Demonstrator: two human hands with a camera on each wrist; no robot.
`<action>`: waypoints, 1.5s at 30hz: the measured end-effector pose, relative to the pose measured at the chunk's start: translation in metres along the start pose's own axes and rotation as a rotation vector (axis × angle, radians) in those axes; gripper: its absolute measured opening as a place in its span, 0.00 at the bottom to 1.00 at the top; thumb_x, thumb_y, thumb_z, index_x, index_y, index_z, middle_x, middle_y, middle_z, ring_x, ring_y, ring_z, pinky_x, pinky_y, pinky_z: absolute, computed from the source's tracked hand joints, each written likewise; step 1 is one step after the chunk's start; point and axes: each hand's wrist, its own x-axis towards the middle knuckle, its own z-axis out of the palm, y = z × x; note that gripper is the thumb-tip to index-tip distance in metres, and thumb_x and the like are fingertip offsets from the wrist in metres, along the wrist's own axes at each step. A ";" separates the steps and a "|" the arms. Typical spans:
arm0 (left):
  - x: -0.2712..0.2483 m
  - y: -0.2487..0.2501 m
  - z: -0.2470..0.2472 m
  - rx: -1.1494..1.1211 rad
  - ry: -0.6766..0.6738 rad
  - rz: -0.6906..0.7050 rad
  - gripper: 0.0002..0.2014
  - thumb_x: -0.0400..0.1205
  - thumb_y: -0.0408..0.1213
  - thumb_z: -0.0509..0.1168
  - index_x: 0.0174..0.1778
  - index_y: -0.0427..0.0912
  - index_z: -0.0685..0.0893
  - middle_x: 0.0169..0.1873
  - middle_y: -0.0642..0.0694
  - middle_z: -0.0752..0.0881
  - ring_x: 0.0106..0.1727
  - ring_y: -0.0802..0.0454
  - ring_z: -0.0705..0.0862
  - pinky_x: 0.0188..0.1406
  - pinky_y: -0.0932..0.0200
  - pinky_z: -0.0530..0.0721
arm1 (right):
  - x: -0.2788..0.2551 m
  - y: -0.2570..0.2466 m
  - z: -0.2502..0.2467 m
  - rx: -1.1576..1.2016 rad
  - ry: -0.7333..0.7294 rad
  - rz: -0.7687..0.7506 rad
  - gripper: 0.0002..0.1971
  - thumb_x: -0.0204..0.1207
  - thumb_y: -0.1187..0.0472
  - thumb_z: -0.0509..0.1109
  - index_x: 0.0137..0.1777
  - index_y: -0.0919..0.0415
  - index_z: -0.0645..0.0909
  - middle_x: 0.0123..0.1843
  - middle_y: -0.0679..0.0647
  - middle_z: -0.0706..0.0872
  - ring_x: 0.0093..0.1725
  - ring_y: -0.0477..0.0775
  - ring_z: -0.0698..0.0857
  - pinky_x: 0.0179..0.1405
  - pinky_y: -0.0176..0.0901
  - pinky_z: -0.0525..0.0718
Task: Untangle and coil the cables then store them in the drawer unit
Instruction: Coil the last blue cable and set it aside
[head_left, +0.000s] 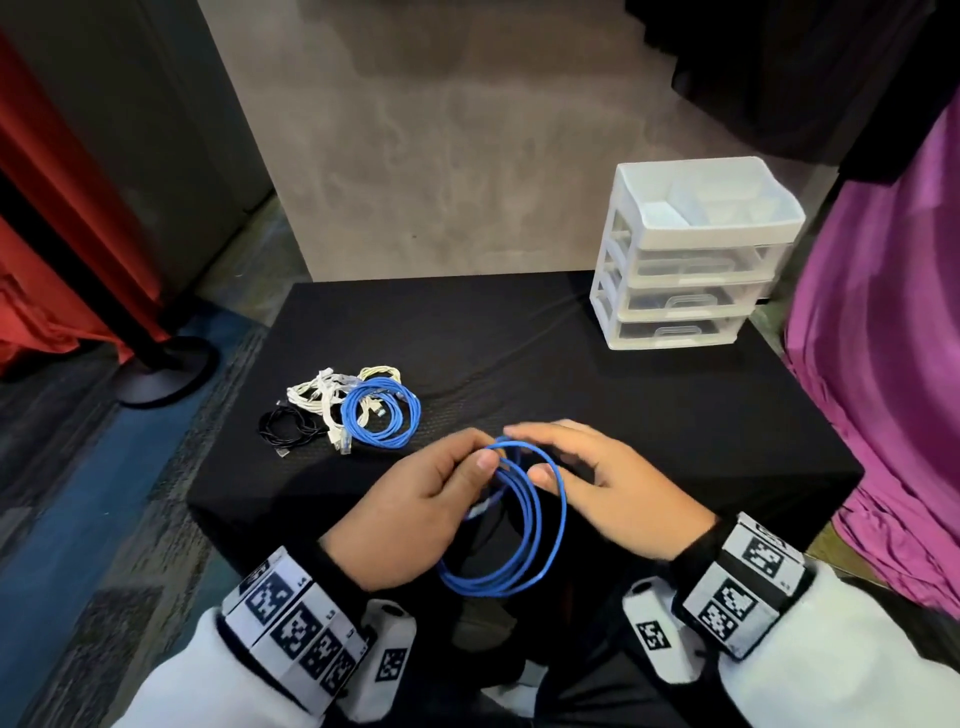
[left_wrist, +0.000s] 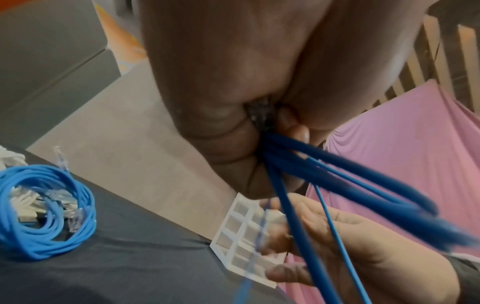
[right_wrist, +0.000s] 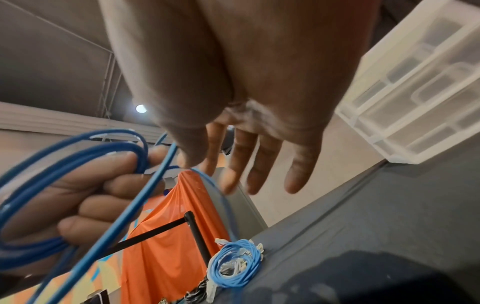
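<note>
Marker-patterned wristbands (head_left: 291, 618) sit closest, one on each white sleeve. Just past them the left hand (head_left: 415, 514) has its grip pinched on the top of a blue cable (head_left: 524, 519), thumb pressed over several loops while the fingers curl round them. That cable is thin, smooth and bright blue, wound into a few loose rings that hang below the hand above the near edge of the table (head_left: 649, 415). The right hand (head_left: 613, 483) is just beside it with its grip spread, fingers straight and apart; one strand crosses in front of its thumb, and whether the fingers touch the cable cannot be told.

Farther left on the table lies a second blue coil (head_left: 382, 418), flat, touching a bundle of white cables (head_left: 322, 395) and near a small black cable (head_left: 291, 428). How the white ones are laid cannot be made out. Both wrist views are blurred around the fingertips, and the held cable's plugs are not clear.

At the far right corner stands a white drawer unit (head_left: 691, 260) with three clear drawers, all pushed in, and an open divided tray on top. Black cloth covers the table. Behind it is a grey wall; red fabric (head_left: 47, 270) hangs at left, purple fabric (head_left: 883, 364) at right.
</note>
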 end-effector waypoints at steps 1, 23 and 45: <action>-0.001 0.002 -0.001 -0.019 -0.007 0.011 0.09 0.92 0.40 0.57 0.55 0.43 0.82 0.25 0.62 0.73 0.24 0.64 0.69 0.24 0.76 0.67 | 0.002 -0.002 -0.001 0.004 -0.004 0.013 0.13 0.87 0.55 0.73 0.68 0.41 0.86 0.60 0.43 0.90 0.65 0.46 0.85 0.75 0.43 0.73; 0.008 -0.031 -0.011 0.239 0.147 -0.075 0.17 0.91 0.47 0.59 0.44 0.39 0.80 0.21 0.60 0.74 0.22 0.64 0.71 0.26 0.65 0.71 | 0.011 -0.030 -0.004 0.311 0.017 0.221 0.06 0.86 0.54 0.73 0.59 0.55 0.86 0.46 0.60 0.89 0.31 0.48 0.81 0.24 0.43 0.75; 0.015 -0.030 -0.021 -0.281 0.482 -0.224 0.16 0.94 0.44 0.53 0.43 0.42 0.76 0.23 0.55 0.66 0.23 0.59 0.64 0.24 0.55 0.83 | 0.007 0.007 -0.003 0.048 -0.043 0.201 0.11 0.88 0.60 0.69 0.44 0.53 0.88 0.40 0.49 0.90 0.39 0.49 0.85 0.51 0.48 0.85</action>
